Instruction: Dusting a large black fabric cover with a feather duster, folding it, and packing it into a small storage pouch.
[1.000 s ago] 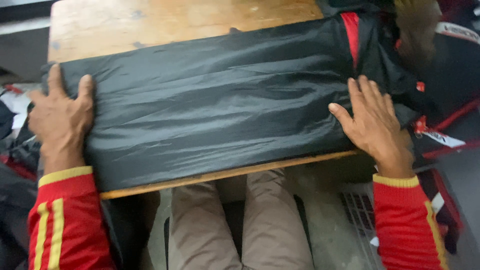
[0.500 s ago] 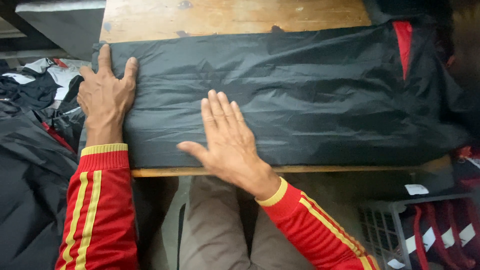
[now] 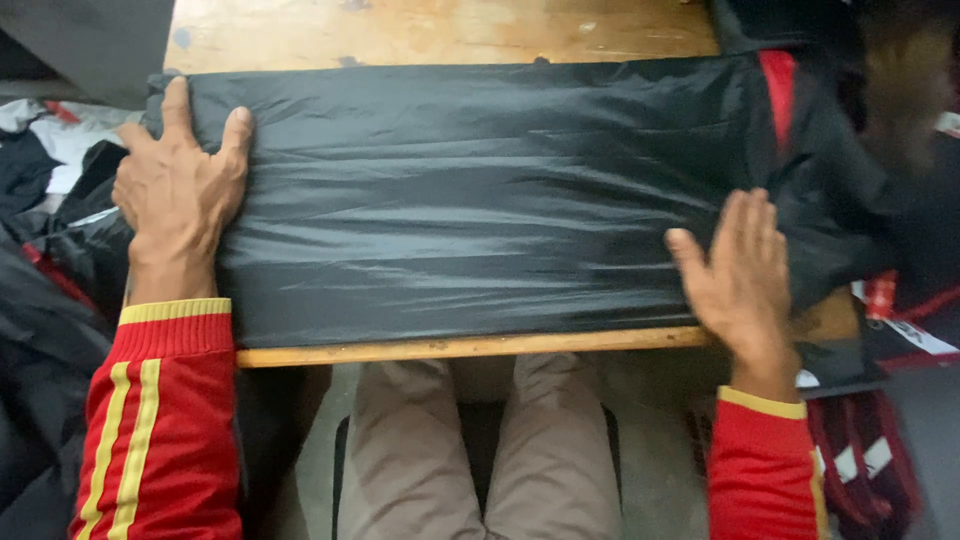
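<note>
A shiny black garment with a red stripe near its right end lies folded flat across a wooden table. My left hand presses flat on the garment's left end, fingers spread, at the table's left edge. My right hand lies flat and blurred on the garment's lower right part, near the table's front edge, fingers together and pointing away from me. Neither hand grips anything. Both arms wear red sleeves with yellow stripes.
More dark clothing is heaped to the left of the table. Black and red fabric bunches and hangs off at the right. My legs in beige trousers show under the table's front edge.
My right hand has slid rightward along the garment from its middle to its right end. The left hand has stayed pressed on the left end.
</note>
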